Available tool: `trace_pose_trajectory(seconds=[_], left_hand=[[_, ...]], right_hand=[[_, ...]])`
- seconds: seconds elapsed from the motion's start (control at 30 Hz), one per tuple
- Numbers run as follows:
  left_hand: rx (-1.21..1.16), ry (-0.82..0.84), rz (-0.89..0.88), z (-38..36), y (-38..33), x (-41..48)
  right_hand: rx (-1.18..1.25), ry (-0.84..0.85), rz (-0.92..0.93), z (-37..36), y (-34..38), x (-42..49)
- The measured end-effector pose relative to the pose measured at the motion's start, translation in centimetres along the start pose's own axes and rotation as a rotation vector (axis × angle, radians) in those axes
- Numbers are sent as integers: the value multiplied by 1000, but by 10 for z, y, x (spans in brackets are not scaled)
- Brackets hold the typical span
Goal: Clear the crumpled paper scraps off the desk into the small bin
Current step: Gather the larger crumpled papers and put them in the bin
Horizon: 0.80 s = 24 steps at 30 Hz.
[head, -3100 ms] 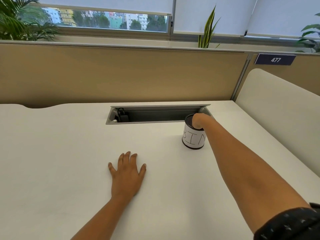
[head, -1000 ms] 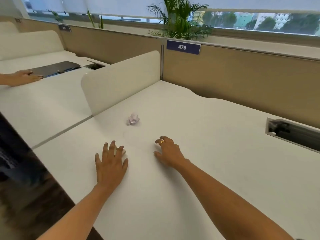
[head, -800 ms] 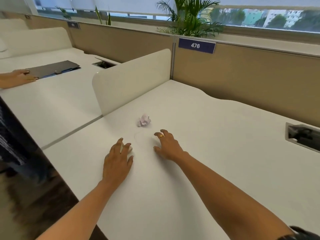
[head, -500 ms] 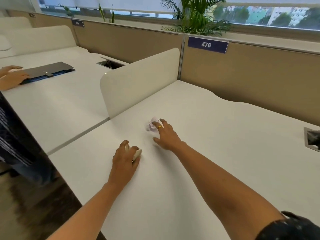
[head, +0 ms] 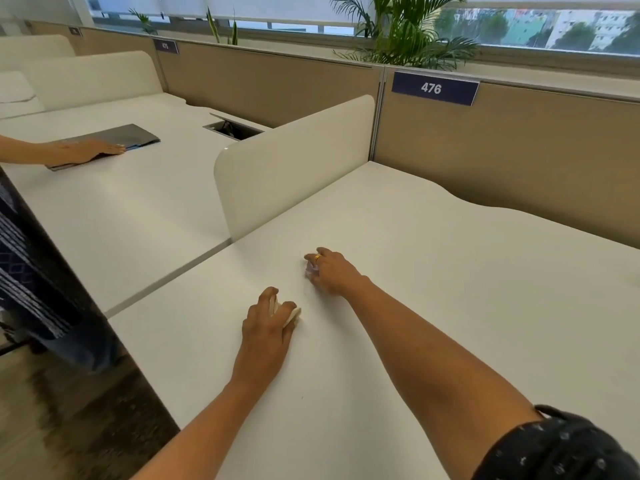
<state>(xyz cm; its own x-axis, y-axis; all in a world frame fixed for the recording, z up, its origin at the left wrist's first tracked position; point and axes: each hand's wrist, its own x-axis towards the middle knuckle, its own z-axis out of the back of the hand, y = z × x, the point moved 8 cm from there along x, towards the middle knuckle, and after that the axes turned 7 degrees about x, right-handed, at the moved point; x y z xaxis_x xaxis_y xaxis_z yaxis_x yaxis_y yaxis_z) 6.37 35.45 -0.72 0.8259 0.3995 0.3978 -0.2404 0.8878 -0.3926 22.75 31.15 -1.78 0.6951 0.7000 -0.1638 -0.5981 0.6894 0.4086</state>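
On the white desk (head: 450, 289), my left hand (head: 268, 323) is curled around a cream crumpled paper scrap (head: 292, 314) that pokes out between its fingers. A little farther away, my right hand (head: 334, 271), with a gold ring on it, closes over a pale pink crumpled scrap (head: 310, 270), most of which is hidden under the fingers. Both hands rest on the desk near its left end. The small bin is out of view.
A rounded white divider (head: 294, 168) stands at the desk's left edge. Beyond it, on the neighbouring desk, another person's hand (head: 86, 150) lies on a dark folder (head: 114, 138). A tan partition (head: 519, 161) marked 476 backs the desk. Floor lies at the lower left.
The view swung left away from the bin. My left hand closed around the cream scrap, and my right hand reached forward and closed over the pink scrap.
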Motion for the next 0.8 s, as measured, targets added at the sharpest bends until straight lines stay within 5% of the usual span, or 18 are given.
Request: trace_pose_trajectory(seconds=[0.37, 0.8], left_hand=[[-10, 6, -23, -1, -1, -1], [-302, 31, -2, -17, -79, -24]], right_hand=[[83, -163, 102, 6, 7, -50], [278, -320, -94, 43, -83, -175]])
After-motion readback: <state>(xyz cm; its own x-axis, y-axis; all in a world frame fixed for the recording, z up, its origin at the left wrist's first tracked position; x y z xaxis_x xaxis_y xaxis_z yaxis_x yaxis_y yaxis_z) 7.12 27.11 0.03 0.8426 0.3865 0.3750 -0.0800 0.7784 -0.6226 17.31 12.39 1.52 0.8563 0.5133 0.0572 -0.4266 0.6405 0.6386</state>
